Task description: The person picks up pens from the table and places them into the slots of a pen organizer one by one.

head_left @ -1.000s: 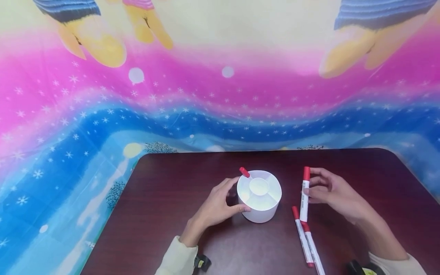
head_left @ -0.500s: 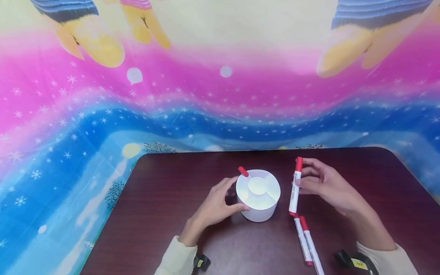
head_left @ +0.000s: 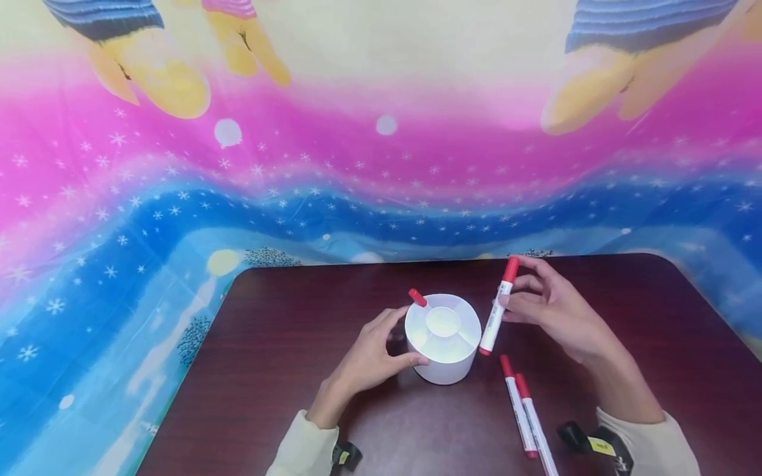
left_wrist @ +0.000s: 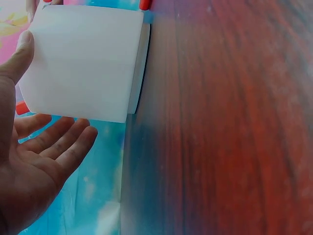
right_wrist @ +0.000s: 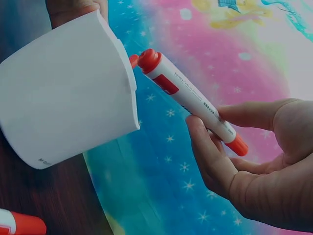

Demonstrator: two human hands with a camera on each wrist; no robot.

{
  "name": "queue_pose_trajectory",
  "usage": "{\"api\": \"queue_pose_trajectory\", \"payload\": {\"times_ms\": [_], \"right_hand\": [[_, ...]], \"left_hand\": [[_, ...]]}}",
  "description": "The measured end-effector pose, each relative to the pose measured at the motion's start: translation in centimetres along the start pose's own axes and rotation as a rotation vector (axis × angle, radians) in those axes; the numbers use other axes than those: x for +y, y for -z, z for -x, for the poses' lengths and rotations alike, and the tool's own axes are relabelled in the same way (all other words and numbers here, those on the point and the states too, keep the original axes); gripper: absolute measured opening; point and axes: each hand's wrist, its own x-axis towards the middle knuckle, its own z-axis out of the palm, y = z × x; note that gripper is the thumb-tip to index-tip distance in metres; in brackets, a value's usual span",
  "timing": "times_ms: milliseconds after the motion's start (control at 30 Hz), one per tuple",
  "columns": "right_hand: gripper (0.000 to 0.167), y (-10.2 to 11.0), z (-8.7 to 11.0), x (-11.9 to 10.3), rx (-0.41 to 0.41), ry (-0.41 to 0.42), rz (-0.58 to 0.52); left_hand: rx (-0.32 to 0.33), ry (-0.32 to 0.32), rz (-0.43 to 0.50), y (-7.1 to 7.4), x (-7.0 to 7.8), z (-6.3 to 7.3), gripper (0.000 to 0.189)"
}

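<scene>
Seen from the person's head, a dark red-brown table (head_left: 238,396) fills the lower part of the frame, with a pink, blue and cream backdrop (head_left: 387,178) dotted with white snowflakes behind it and down the left edge. At lower left, a pale sleeve (head_left: 306,446) leads up to the left hand (head_left: 370,352), its thumb at the front and fingers at the back, gripping the left side of a white round container (head_left: 443,371). The container stands upright on the table just below the middle of the frame, a round well at its centre and dividers running out to the rim. A marker with a red cap (head_left: 418,297) leans in its upper-left compartment, cap sticking out above the rim. Right of the container, a white marker with a red cap (head_left: 497,316) is held tilted, cap up, its red lower end just beside the container's right rim. Below it at lower right, two more red-capped markers (head_left: 518,408) lie close alongside each other, one running off the bottom edge. Farther right, the right hand (head_left: 556,312) pinches the tilted marker between thumb and fingers, well apart from the left hand. A black strap (head_left: 595,444) shows by the right wrist.
</scene>
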Motion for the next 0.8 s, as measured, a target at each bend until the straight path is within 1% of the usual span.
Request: {"api": "queue_pose_trajectory", "payload": {"times_ms": [67,167,267,333,567,700,800], "right_hand": [[0.084,-0.1,0.0,0.0,0.017,0.010,-0.014],[0.082,-0.3,-0.1,0.1,0.038,0.033,-0.072],[0.075,-0.4,-0.3,0.3,0.048,0.066,-0.141],[0.071,-0.5,-0.4,0.5,0.055,0.085,-0.165],[0.070,-0.9,-0.4,0.7,0.094,0.097,-0.136],[0.069,-1.1,-0.5,0.7,0.093,0.097,-0.139],[0.065,-1.3,-0.6,0.7,0.094,0.091,-0.112]], "left_hand": [[0.002,0.001,-0.004,0.0,0.0,0.0,0.094],[0.005,-0.004,-0.008,0.0,0.0,0.0,0.094],[0.009,-0.009,-0.005,0.0,0.0,0.0,0.094],[0.010,-0.010,0.004,0.0,0.0,0.0,0.094],[0.011,-0.008,0.011,-0.1,-0.1,0.1,0.094],[0.016,-0.012,0.015,-0.1,-0.1,0.0,0.093],[0.016,-0.011,0.014,-0.2,0.0,-0.1,0.093]]}}
